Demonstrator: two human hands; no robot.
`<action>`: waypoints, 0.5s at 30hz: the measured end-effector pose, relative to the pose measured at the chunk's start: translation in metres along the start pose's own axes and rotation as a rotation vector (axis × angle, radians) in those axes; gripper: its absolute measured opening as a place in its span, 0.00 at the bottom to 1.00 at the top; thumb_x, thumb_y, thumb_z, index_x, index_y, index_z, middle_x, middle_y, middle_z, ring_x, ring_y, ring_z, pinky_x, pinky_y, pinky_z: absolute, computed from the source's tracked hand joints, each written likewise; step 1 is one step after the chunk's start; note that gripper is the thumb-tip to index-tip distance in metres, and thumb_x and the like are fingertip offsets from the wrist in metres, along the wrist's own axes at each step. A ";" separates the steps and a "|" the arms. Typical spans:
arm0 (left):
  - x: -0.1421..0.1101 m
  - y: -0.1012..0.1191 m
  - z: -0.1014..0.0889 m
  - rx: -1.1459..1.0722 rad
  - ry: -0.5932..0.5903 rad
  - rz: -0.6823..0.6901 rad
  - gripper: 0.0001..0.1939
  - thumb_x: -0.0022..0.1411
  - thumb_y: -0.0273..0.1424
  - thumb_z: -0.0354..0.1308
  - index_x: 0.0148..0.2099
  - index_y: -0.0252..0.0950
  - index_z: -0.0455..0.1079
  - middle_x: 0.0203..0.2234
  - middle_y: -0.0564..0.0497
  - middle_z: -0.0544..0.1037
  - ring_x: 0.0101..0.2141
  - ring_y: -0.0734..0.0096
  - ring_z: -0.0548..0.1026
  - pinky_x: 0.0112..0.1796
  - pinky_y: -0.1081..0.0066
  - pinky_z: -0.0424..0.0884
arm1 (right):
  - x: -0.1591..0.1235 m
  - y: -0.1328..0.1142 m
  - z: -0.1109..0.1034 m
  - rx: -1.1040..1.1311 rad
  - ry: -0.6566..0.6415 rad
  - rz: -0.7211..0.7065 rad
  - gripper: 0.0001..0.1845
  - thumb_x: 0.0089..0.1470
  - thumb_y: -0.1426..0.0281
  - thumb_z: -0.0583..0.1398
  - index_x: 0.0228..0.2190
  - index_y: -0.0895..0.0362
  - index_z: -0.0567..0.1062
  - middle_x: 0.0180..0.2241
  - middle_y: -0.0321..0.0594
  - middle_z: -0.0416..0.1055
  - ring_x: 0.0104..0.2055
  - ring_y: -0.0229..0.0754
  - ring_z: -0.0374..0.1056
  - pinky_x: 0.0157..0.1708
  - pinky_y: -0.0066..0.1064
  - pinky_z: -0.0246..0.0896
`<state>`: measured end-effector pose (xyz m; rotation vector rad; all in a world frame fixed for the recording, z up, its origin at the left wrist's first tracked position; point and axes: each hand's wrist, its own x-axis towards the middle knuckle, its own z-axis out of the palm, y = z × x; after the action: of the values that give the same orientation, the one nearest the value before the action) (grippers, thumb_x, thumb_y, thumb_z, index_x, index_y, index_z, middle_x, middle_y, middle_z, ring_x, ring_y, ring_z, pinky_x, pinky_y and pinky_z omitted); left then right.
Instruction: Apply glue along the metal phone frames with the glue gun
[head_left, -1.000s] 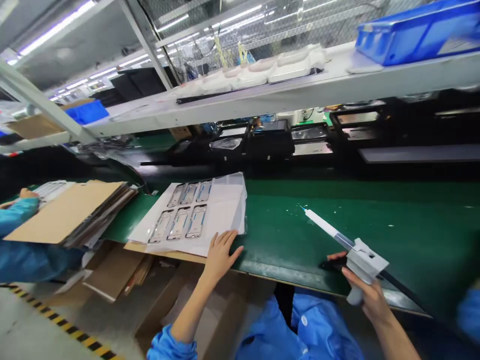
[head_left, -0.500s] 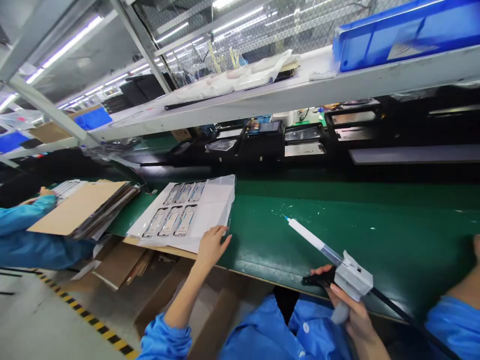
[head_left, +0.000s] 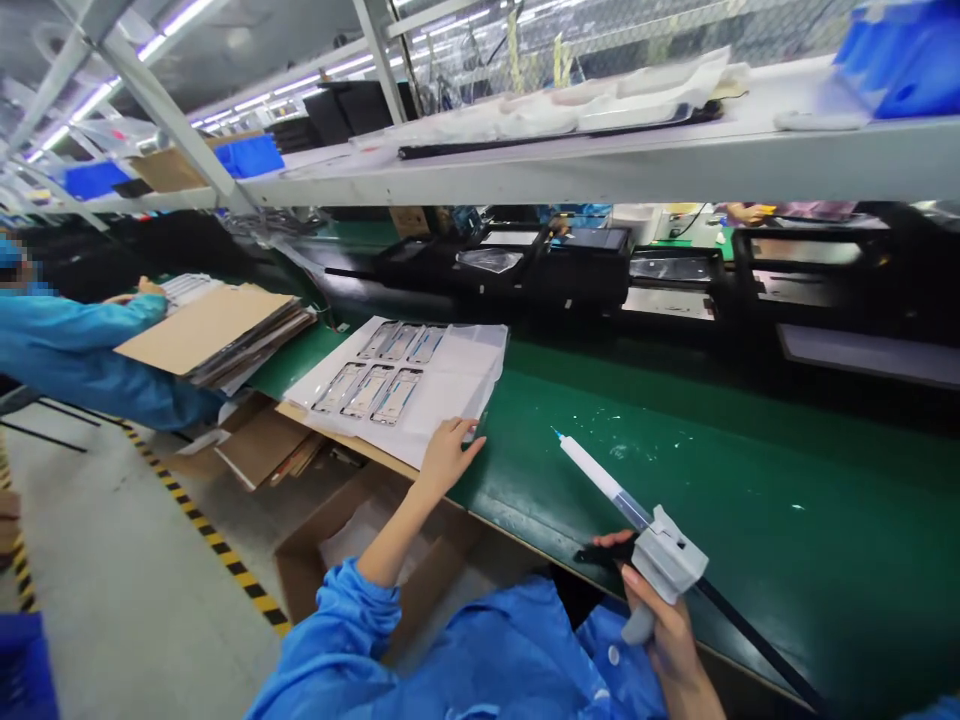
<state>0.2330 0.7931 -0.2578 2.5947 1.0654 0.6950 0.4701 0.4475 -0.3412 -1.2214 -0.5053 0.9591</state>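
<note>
My left hand (head_left: 448, 453) lies open with fingers spread on the near right corner of a white tray (head_left: 450, 385) that holds several metal phone frames (head_left: 367, 390). The tray rests on brown cardboard at the front edge of the green belt (head_left: 675, 470). My right hand (head_left: 660, 620) is closed around the grey grip of a glue dispenser (head_left: 664, 560). Its white syringe (head_left: 592, 470) points up and left over the belt, with the blue tip just above the surface. A black hose runs from the dispenser to the lower right.
A co-worker in a blue sleeve (head_left: 75, 340) works at the left beside a stack of cardboard sheets (head_left: 217, 330). Black fixtures (head_left: 570, 270) line the far side of the belt. A white shelf (head_left: 600, 150) hangs overhead. Cardboard boxes (head_left: 352, 550) stand below the table edge.
The view has swung left and down. My left hand stays on the tray corner. My right hand keeps hold of the dispenser, its tip a little nearer the tray.
</note>
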 end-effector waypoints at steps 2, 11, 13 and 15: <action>-0.002 -0.003 0.001 -0.060 0.005 -0.029 0.10 0.79 0.38 0.61 0.52 0.40 0.81 0.42 0.46 0.83 0.45 0.59 0.81 0.51 0.60 0.79 | 0.006 0.003 0.011 -0.049 -0.057 0.019 0.31 0.58 0.41 0.71 0.52 0.47 0.83 0.55 0.44 0.79 0.62 0.57 0.75 0.72 0.55 0.68; -0.001 -0.024 -0.008 -0.164 0.025 -0.091 0.14 0.82 0.39 0.57 0.49 0.39 0.81 0.39 0.48 0.83 0.37 0.66 0.80 0.42 0.67 0.77 | 0.023 0.001 0.088 -0.117 -0.111 0.063 0.34 0.56 0.43 0.72 0.55 0.50 0.83 0.49 0.47 0.79 0.60 0.55 0.74 0.71 0.53 0.67; -0.007 -0.028 -0.014 -0.152 0.022 -0.081 0.13 0.82 0.40 0.58 0.51 0.40 0.81 0.41 0.47 0.83 0.39 0.65 0.81 0.45 0.66 0.78 | 0.025 -0.001 0.098 -0.140 -0.121 0.065 0.32 0.56 0.44 0.72 0.54 0.52 0.84 0.50 0.48 0.79 0.62 0.57 0.73 0.72 0.53 0.65; -0.013 -0.031 -0.019 -0.130 0.013 -0.067 0.12 0.81 0.39 0.60 0.52 0.40 0.82 0.42 0.47 0.83 0.41 0.62 0.81 0.48 0.63 0.77 | 0.026 -0.004 0.104 -0.163 -0.131 0.084 0.31 0.56 0.44 0.72 0.51 0.52 0.85 0.49 0.49 0.79 0.63 0.59 0.72 0.73 0.54 0.64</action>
<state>0.1972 0.8070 -0.2585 2.4367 1.0679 0.7405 0.4049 0.5268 -0.3102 -1.3397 -0.6503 1.0912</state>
